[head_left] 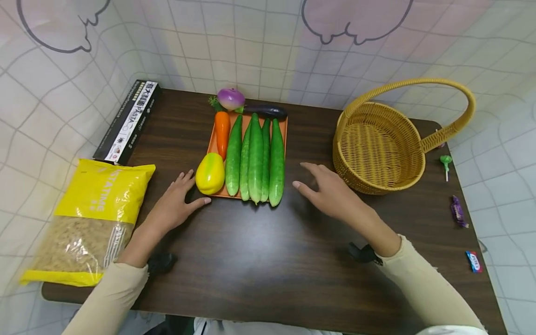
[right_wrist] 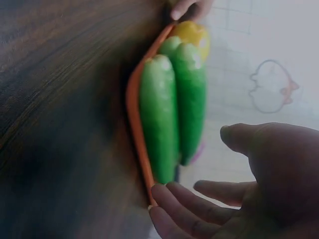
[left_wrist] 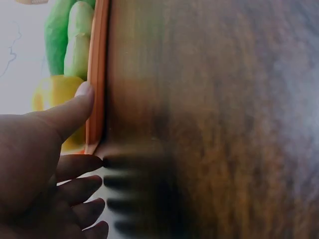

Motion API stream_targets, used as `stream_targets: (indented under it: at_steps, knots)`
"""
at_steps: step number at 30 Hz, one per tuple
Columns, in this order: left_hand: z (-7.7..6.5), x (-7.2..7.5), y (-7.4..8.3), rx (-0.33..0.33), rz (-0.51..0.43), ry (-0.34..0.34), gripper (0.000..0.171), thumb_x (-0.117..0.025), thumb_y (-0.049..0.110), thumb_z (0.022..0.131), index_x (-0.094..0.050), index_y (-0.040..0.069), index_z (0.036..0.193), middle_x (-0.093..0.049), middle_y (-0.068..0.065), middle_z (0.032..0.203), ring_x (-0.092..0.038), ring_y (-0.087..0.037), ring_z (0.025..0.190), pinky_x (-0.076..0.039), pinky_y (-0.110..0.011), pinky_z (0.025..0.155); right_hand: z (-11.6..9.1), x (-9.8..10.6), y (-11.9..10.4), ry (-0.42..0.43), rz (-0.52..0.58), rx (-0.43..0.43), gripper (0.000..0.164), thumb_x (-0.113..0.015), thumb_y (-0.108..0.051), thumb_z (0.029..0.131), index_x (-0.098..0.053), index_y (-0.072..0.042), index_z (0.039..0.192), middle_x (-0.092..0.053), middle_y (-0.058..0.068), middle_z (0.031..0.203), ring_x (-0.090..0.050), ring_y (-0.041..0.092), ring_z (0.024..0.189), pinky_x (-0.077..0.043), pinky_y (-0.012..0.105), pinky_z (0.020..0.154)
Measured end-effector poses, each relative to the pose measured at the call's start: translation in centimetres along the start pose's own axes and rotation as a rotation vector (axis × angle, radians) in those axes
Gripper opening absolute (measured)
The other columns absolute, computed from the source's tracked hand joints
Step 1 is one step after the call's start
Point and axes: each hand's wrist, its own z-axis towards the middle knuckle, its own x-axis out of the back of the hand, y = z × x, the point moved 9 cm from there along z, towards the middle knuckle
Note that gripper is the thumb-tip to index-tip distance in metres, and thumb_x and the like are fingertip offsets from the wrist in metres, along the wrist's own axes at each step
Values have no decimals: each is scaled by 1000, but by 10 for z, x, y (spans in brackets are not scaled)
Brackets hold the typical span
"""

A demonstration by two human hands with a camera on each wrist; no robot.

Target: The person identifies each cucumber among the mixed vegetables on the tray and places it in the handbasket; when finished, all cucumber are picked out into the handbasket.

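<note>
Currently left hand [head_left: 175, 203] and right hand [head_left: 328, 191] are loosely spread, gripping nothing — tilting the orange rectangular tray [left_wrist: 98, 64] between them could roll its long green cucumbers [head_left: 255, 160] off.

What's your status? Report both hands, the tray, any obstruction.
Left hand at near left corner of orange tray, contact unclear. Right hand empty, off its right side. Cucumbers on tray. Basket beside right hand, not blocking.

The tray [left_wrist: 98, 64] was orange, its cucumbers [head_left: 255, 160] green, the eight-o'clock pepper [head_left: 210, 174] yellow, the three-o'clock basket [head_left: 377, 153] woven tan.
</note>
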Motion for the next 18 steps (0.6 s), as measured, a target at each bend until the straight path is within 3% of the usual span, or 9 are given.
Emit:
stream_targets:
  at_steps: [5, 9, 18]
  knots:
    - [3, 0, -3, 8, -41, 34, 90, -60, 62, 92, -30, 8, 158, -16, -13, 165, -6, -33, 151, -11, -67, 113, 29, -19, 2, -42, 74, 7, 78, -49, -55, 101, -24, -10, 159, -58, 14, 124, -57, 30, 112, -49, 50, 92]
    - [4, 0, -4, 1, -66, 36, 84, -63, 56, 94, -34, 8, 156, -15, -12, 165, -4, -33, 151, -10, -68, 112, 49, -28, 1, -43, 133, 3, 82, -51, -52, 101, -14, -9, 161, -53, 16, 125, -59, 25, 98, -51, 44, 82]
    - [5, 1, -4, -17, -86, 45, 76, -67, 48, 95, -40, 8, 154, -16, -14, 165, -4, -34, 151, -9, -70, 111, 73, -40, -4, -14, 164, -66, 89, -52, -54, 100, -2, -15, 162, -35, 25, 142, -51, 30, 112, -46, 49, 92]
